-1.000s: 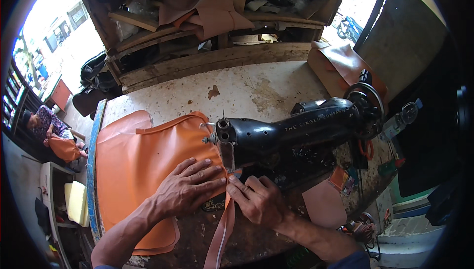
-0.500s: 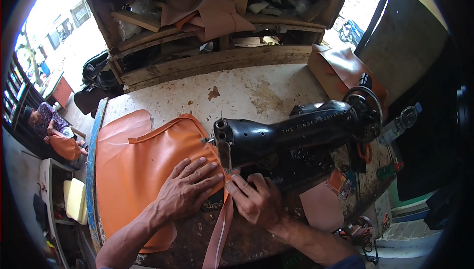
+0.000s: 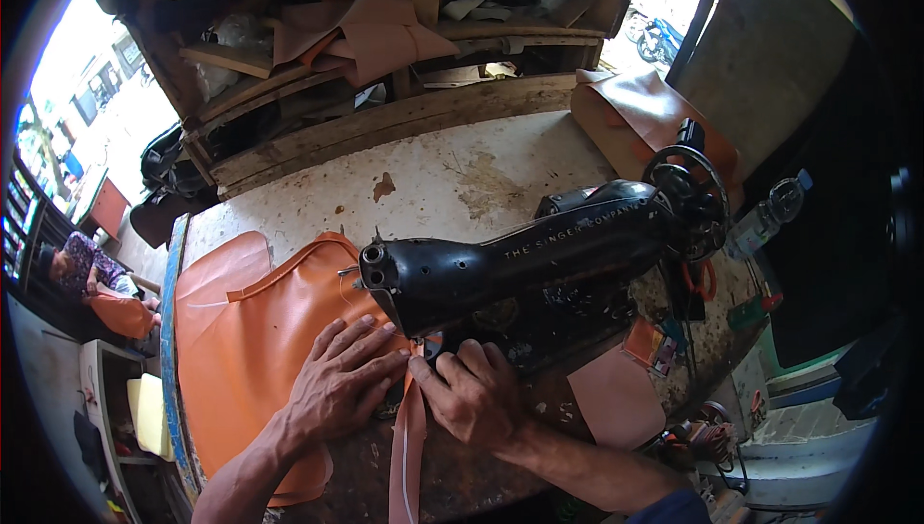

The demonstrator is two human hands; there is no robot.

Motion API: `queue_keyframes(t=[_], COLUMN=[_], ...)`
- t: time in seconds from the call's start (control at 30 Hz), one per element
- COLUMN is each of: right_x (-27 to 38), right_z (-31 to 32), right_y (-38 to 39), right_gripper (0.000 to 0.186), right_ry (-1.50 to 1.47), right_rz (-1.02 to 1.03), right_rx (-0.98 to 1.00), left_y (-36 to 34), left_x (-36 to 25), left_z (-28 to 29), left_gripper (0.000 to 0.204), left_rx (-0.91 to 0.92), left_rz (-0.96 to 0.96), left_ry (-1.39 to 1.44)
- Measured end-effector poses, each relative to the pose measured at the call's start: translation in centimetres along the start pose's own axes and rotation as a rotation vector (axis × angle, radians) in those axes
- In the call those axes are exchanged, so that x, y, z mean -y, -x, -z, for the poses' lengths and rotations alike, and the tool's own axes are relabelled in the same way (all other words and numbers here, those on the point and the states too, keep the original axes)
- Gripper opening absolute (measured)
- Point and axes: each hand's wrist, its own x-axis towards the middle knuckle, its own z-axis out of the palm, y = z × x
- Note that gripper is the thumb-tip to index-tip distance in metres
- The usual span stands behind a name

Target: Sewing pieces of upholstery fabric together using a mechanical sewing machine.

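Note:
A large orange leather-like sheet (image 3: 226, 356) lies at the left of the work table, its folded upper edge running under the head of a black sewing machine (image 3: 520, 259). My left hand (image 3: 337, 380) rests flat on the sheet, fingers spread, their tips close to the needle area. A long narrow strip (image 3: 407, 447), brownish pink with a pale line along it, hangs from the needle area toward me. My right hand (image 3: 472, 394) pinches the strip's upper end beside the presser foot, its other fingers curled. The machine head and fingers partly hide the needle.
A flat pinkish piece (image 3: 616, 394) lies right of my right hand, near red-handled scissors (image 3: 705, 279). A clear bottle (image 3: 767, 221) stands at the right edge. Behind, a wooden shelf (image 3: 385, 129) holds scraps. At far left sits a person (image 3: 91, 269) with an orange piece.
The whole view has shifted, so the machine and table appear farther left. Both hands stay by the needle area, the left flat on the sheet and the right at the strip.

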Motion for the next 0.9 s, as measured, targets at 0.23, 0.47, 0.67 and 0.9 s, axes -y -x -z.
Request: queue_keyframes(t=[0.23,0.47,0.67,0.9], right_x=[0.38,0.53,0.53,0.65], right_z=[-0.22,-0.39,-0.63,-0.55], right_y=[-0.33,-0.24,-0.19,-0.20], right_gripper=[0.036,0.036,0.034,0.033], right_ry=[-0.088,-0.114,-0.114,-0.076], right_rz=[-0.011,-0.028,-0.022,-0.018], right_rx=[-0.042,-0.035,-0.040,-0.047], left_y=[0.00,-0.05,-0.02,0.12], left_x=[0.19,0.34,0.38,-0.15], left_z=[-0.39,-0.37,-0.01,-0.10], left_gripper=[0.037,0.035,0.035,0.035], left_rx=[-0.037,-0.037,-0.020,-0.048], left_rz=[0.005,0.002,0.014,0.028], left_ry=[0.048,0.061,0.093,0.085])
